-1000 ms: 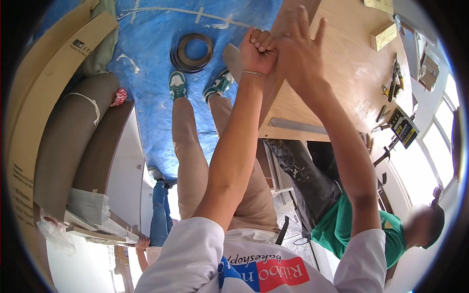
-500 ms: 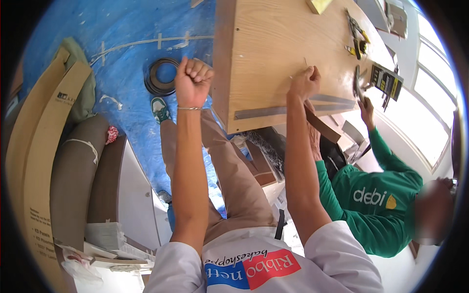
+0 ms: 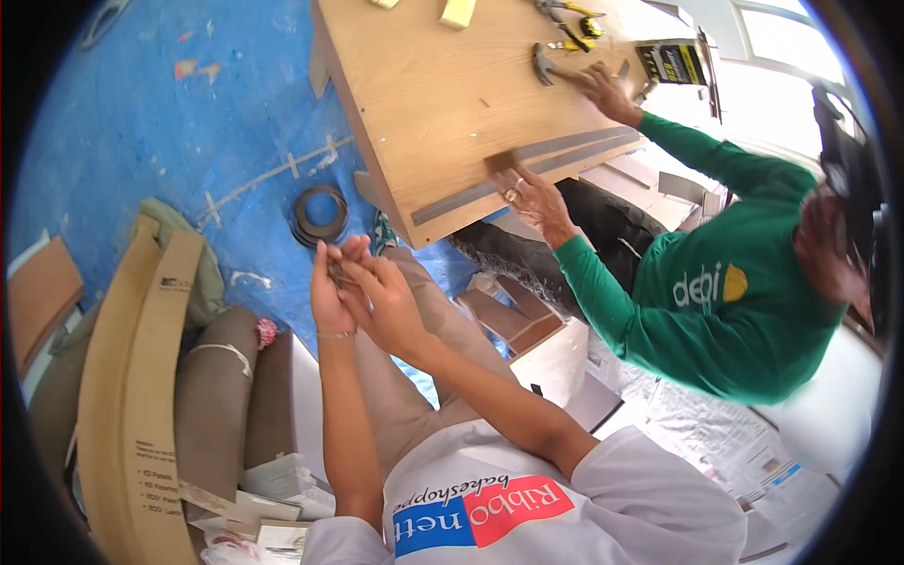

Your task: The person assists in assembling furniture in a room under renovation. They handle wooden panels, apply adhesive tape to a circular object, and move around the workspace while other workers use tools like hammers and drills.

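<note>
My left hand is turned palm up and cupped around small dark bits, too small to name. Over that palm, the bent fingers of my right hand come together in a pinch; whatever is between them is hidden. Both hands are in front of my legs, off the near left corner of a light wooden panel. Two long grey strips lie along its near edge. A co-worker in a green sleeve has one hand by a small brown piece and the other at a hammer.
Pliers, a yellow tape measure and a yellow block lie on the panel. A dark coil of banding rests on the blue floor sheet. Cardboard lengths and a brown roll stand at left.
My right hand has left the panel and come over to my left hand, which has opened from a fist into a cup. The co-worker's near hand now rests on the panel; the view has shifted.
</note>
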Available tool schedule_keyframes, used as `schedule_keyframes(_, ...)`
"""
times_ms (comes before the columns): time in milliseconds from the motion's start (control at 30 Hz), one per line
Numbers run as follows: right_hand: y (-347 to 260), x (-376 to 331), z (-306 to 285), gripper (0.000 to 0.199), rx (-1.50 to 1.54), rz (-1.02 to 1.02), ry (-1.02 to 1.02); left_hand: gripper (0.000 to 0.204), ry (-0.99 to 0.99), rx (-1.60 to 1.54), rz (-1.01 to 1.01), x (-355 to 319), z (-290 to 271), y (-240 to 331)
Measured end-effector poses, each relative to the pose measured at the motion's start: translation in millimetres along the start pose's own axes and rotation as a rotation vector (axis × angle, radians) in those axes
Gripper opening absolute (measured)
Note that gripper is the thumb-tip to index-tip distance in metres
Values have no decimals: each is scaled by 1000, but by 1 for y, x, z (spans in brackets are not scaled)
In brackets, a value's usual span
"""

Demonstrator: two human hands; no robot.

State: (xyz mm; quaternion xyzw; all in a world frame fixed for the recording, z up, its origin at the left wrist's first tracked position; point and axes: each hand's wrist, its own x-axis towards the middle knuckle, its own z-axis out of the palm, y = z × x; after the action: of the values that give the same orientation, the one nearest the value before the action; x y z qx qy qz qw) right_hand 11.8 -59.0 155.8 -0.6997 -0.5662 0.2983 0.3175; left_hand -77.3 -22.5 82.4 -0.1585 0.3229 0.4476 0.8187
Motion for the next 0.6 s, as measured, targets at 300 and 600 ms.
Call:
schedule_keyframes(300, -53, -84, -105, 25, 65, 89, 100, 35, -112, 167, -247, -113, 53, -58)
schedule_keyframes(600, -91, -196, -190, 9, -118, 258, 175, 36, -123, 473, -537, -209, 99, -123)
